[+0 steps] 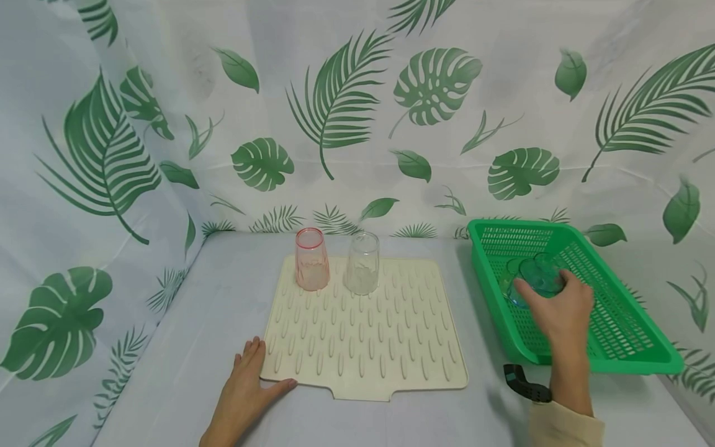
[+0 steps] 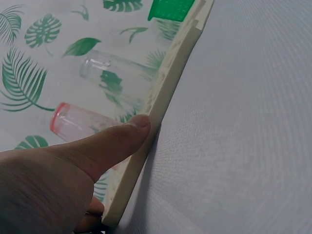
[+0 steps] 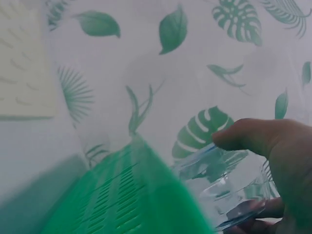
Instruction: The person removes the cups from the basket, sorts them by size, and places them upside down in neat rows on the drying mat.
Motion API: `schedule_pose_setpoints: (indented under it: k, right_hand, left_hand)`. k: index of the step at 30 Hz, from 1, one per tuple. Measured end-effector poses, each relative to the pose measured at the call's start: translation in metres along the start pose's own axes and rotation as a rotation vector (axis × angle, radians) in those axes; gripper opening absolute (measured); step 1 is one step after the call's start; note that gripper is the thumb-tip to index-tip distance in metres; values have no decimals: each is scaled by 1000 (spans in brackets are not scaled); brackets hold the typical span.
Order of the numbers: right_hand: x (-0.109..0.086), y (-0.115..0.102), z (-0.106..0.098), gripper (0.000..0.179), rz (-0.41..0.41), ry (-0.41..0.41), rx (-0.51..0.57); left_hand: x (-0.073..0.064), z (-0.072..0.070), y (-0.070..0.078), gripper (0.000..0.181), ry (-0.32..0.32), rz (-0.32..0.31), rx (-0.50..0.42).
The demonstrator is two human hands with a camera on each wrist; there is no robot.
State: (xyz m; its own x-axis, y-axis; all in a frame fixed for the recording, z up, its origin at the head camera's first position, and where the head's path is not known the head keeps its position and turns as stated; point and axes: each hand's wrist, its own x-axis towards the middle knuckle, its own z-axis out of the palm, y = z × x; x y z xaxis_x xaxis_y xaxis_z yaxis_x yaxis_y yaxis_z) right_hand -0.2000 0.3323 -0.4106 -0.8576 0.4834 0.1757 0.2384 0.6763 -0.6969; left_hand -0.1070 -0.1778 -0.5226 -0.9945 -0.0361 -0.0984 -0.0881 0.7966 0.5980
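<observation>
My left hand (image 1: 242, 388) rests at the near left corner of a cream ribbed drying mat (image 1: 391, 323), thumb on its front edge and fingers along its left side. Toward the mat's far edge stand an upside-down-looking pink-tinted glass (image 1: 311, 261) with a red rim and a clear glass (image 1: 363, 264). Inside the green basket (image 1: 505, 335), my right hand (image 1: 564, 304) grips a blue-rimmed glass (image 3: 217, 168) between thumb and fingers. The right wrist view shows the glass lying sideways; the hand covers part of it.
Another glass with a greenish rim (image 1: 512, 267) lies in the basket beside the held one. Behind everything hangs a white curtain (image 1: 357, 155) with green leaf prints. A pale cloth (image 1: 223, 279) covers the table. A black strap (image 1: 525, 385) circles my right wrist.
</observation>
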Motion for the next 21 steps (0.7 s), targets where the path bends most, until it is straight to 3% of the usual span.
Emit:
schedule_pose_setpoints:
  k: [7,15,21]
  right_hand:
    - [-10,-20,-8,81,-66,81,119]
    - [-23,-42,-7,83,-93,24,240]
    - [-32,-54,8,81,-184,-57,320]
  left_hand:
    - [-1,0,1,117,-4,6,-7]
    - [-1,-2,4,118,-10,9,19]
    - [4,-5,12,120,-20,40,23]
